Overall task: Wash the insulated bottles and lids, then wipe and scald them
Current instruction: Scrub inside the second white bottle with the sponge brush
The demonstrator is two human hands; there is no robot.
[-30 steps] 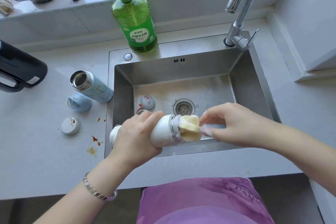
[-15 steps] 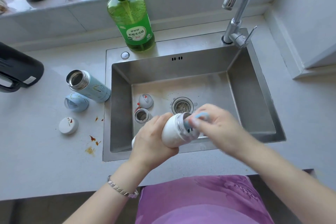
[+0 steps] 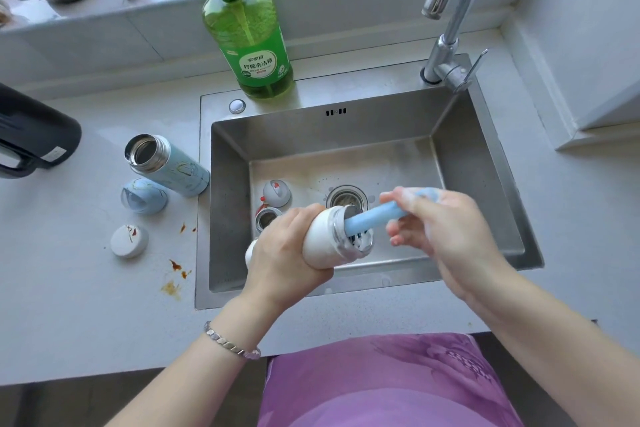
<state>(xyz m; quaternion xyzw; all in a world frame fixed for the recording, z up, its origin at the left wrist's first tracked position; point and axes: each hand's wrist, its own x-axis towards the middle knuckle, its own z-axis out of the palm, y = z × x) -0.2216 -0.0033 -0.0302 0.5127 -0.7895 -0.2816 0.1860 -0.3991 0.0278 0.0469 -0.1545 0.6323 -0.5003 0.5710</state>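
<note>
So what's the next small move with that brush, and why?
Probably push the blue brush deeper and twist: left hand grips the white bottle over the sink, right hand holds the handle, foam shows at the mouth.

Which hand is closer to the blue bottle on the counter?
The left hand. It grips the white bottle to the right of the blue bottle; the right hand holds the brush farther right, over the sink.
</note>
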